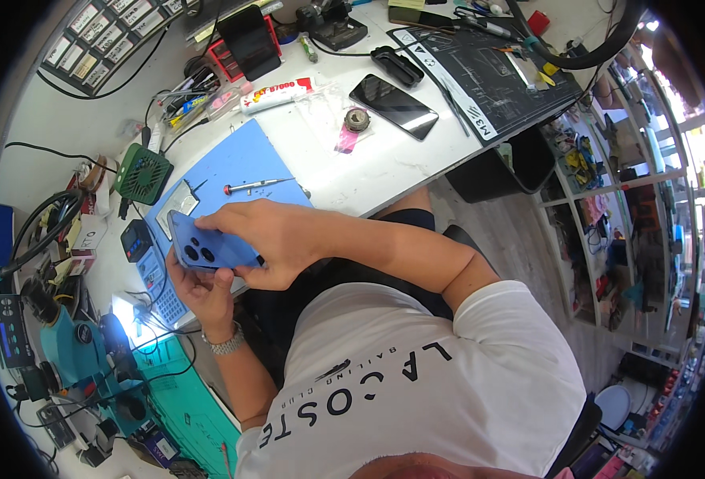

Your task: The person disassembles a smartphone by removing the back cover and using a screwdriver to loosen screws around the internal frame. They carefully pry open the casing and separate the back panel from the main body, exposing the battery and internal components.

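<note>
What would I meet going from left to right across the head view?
Black box-shaped control unit with a blue display, small black device with a lit screen, glossy blue phone with dark round camera lenses, flat black rectangular phone, open black bin.

Room to pass lies over the bench point(348, 182), right of the screwdriver point(249, 187), below the small roll point(356, 120) at upper centre; leftward, the right hand point(266, 238), blue phone point(226, 251) and upper-left green fan point(144, 173) obstruct.
</note>
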Tool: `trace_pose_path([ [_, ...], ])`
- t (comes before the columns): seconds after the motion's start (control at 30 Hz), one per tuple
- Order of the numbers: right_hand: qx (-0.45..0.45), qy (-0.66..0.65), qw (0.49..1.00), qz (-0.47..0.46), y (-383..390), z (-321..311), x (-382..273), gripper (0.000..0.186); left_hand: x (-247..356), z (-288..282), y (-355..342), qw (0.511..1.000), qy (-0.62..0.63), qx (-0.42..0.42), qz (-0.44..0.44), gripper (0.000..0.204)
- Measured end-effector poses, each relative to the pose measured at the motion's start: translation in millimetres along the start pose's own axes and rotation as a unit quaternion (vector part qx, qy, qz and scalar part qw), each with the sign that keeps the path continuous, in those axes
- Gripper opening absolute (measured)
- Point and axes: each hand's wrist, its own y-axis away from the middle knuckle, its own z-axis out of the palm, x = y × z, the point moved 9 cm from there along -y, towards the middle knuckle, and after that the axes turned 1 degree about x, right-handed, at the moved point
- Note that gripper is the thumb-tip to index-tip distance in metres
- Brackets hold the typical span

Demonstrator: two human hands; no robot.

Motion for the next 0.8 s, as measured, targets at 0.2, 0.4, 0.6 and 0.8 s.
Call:
trace_pose_path([
  [0.2,-0.048,0.024,0.996,0.072,-11.9,14.9,-2.4,0.085,0.3,-9.9,-5.4,1.0,0.007,0.027,-0.008,0.091],
  [0.4,-0.022,0.046,0.998,0.036,-11.6,35.3,-3.4,0.089,-6.2,-16.1,-13.9,0.997,0.026,0.068,-0.002,0.084],
  [0.6,-0.072,0.061,0.99,0.105,-12.8,51.2,0.6,0.088,-10.2,-33.2,-7.6,0.994,0.041,0.103,0.003,0.077],
  [0.8,-0.049,0.124,0.99,0.039,-10.5,61.4,4.2,0.09,-8.4,-30.4,-11.7,0.991,0.053,0.123,-0.024,0.078],
])
